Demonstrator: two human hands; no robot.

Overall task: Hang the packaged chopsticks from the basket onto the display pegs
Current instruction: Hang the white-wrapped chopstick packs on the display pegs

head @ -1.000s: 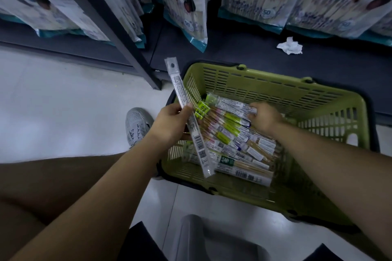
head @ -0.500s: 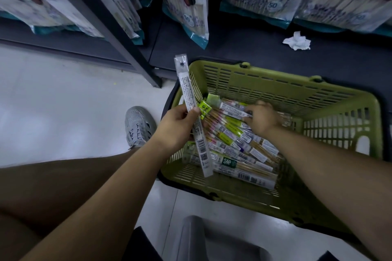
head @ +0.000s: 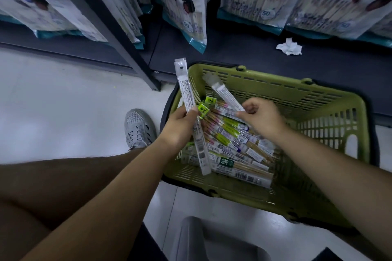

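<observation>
Left hand [head: 180, 127] clamped on one chopstick pack [head: 186, 93], right hand [head: 261, 116] pinching a second pack [head: 226, 95] by its lower end above the heap [head: 233, 144] in the basket [head: 318, 99]; risk: slick film and long overhang may let it slip back in.

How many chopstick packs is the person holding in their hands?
2. One long pack is gripped by the left hand, over the left rim of the basket. A second pack is pinched by the right hand, above the pile inside. Palms could hide more.
</observation>
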